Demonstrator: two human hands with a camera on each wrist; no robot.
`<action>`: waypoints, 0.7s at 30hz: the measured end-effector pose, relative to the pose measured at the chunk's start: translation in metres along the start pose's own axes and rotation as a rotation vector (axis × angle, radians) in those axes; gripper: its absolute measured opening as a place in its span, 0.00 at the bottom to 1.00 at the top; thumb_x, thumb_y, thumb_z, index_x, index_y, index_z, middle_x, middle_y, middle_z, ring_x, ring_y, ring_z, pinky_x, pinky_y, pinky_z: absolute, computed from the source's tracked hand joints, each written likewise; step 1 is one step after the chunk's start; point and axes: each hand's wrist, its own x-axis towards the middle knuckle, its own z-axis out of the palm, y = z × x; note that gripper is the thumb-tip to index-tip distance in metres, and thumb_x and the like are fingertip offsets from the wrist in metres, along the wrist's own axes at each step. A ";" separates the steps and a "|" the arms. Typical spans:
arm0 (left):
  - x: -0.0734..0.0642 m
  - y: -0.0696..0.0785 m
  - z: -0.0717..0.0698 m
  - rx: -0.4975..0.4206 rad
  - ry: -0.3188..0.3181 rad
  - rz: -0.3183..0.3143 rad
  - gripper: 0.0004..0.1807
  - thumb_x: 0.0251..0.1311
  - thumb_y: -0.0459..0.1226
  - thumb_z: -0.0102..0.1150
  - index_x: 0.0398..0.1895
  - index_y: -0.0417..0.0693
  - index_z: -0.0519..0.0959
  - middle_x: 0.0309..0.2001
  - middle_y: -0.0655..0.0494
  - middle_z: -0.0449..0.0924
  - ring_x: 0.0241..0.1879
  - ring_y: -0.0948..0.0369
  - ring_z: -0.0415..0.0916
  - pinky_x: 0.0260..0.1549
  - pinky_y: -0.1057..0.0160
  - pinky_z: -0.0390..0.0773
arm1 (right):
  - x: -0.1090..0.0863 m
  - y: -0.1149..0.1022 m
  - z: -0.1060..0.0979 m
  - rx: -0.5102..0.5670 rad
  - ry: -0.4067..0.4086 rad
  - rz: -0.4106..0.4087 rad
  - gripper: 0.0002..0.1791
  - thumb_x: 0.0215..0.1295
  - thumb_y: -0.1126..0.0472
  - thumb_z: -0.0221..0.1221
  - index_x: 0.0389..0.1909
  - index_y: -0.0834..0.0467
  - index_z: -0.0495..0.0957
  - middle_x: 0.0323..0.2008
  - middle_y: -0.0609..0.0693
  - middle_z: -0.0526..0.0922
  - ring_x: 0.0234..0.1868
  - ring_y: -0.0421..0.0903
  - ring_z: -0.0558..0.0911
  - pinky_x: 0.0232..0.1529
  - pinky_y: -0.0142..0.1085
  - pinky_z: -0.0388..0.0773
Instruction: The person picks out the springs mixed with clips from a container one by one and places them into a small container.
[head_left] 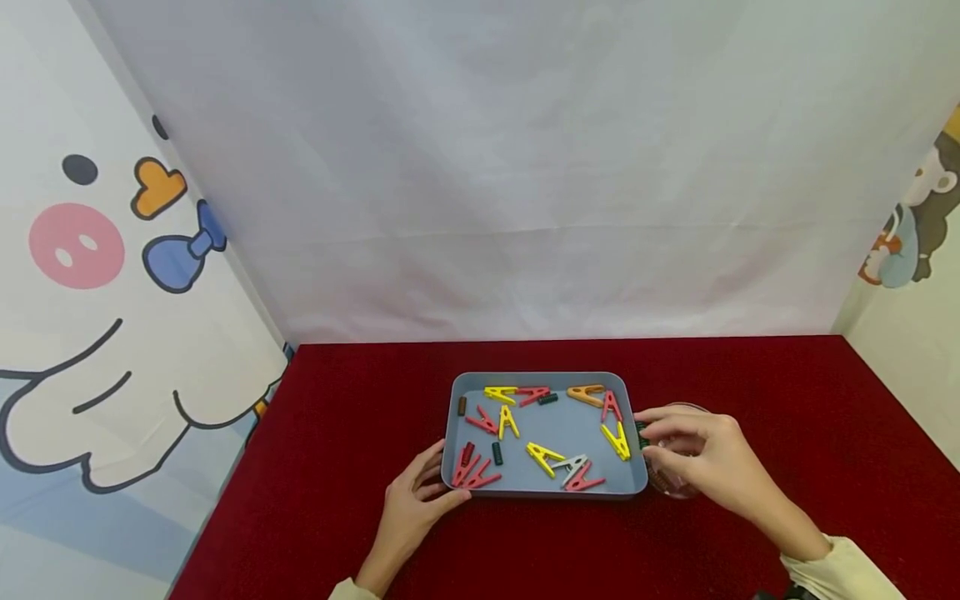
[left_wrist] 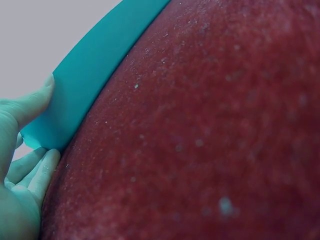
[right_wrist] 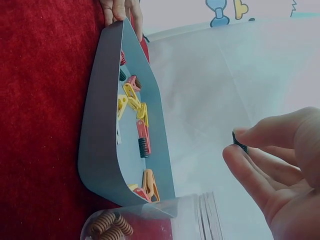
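A grey-blue tray holds several spring clips, among them a yellow clip, an orange clip and a grey clip. Small coil springs lie among them, such as a dark green spring and a brown spring. My left hand grips the tray's near left corner, thumb at the front wall and fingers round the side. Past the tray's right side, my right hand pinches another dark green spring between thumb and fingertips, above a clear plastic jar.
Brown springs lie inside the jar, which stands close against the tray's right end. A red cloth covers the table, with a white curtain behind it. Printed cartoon panels flank both sides.
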 end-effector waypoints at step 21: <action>-0.004 0.022 -0.001 -0.022 -0.024 -0.030 0.39 0.39 0.39 0.70 0.60 0.51 0.65 0.54 0.49 0.69 0.51 0.53 0.68 0.40 0.59 0.74 | -0.004 0.008 -0.013 -0.005 0.044 0.002 0.11 0.45 0.75 0.63 0.32 0.61 0.79 0.42 0.58 0.77 0.30 0.42 0.81 0.27 0.31 0.77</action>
